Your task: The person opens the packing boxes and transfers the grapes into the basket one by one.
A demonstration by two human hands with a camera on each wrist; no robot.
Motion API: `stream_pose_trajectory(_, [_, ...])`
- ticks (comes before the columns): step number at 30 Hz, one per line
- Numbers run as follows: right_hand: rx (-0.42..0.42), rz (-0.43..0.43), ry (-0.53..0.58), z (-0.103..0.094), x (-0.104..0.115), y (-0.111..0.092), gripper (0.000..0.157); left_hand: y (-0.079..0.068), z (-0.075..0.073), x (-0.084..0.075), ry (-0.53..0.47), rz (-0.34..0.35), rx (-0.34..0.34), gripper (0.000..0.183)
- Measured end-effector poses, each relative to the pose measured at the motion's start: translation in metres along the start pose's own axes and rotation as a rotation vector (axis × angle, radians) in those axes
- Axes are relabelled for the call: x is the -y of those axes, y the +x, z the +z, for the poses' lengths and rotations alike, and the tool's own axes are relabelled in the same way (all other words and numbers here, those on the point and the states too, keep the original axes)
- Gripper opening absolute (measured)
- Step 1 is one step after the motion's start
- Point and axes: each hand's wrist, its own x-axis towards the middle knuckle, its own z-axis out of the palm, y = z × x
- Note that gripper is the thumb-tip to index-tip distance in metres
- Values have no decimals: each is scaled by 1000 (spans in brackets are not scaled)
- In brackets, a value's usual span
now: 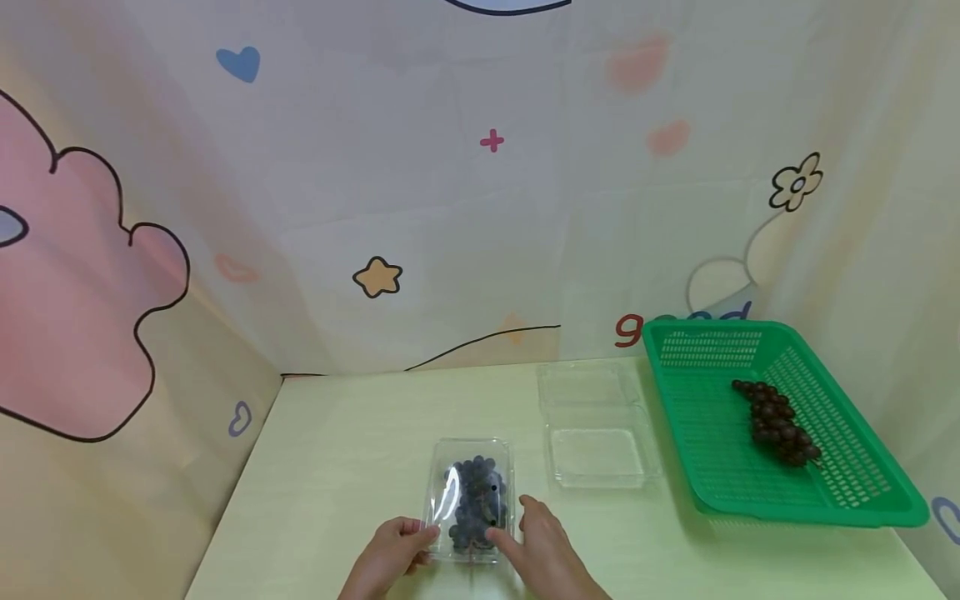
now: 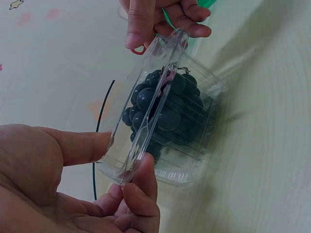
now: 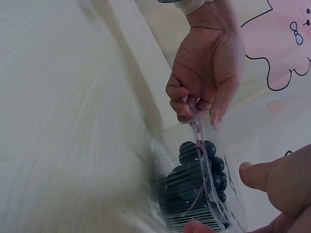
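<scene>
Plastic box (image 1: 448, 508) of dark grapes (image 1: 474, 504): the left hand (image 1: 390, 550) pinches its edge; the right hand (image 1: 546, 550), fingers loosely spread, is beside it.

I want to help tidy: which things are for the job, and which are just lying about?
Looks like the job: left hand, right hand, lidded clear box, dark grapes inside.

Seemingly just lying about: open clear box, green basket, reddish grapes in it.
</scene>
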Motion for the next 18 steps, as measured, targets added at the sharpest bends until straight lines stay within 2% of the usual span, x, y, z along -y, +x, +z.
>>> stream_pose_trajectory(7, [8,14,7,7,-1,1,78,0,1,-1,-2,-5,0,33])
stream_pose_trajectory(13, [-39,-25,17,12,0,2,77,-1,2,-2,-5,2,-5,31])
stream_pose_trajectory(18, [-57,-59,28,14,2,3,70,-1,2,-2,-13,-10,-7,29])
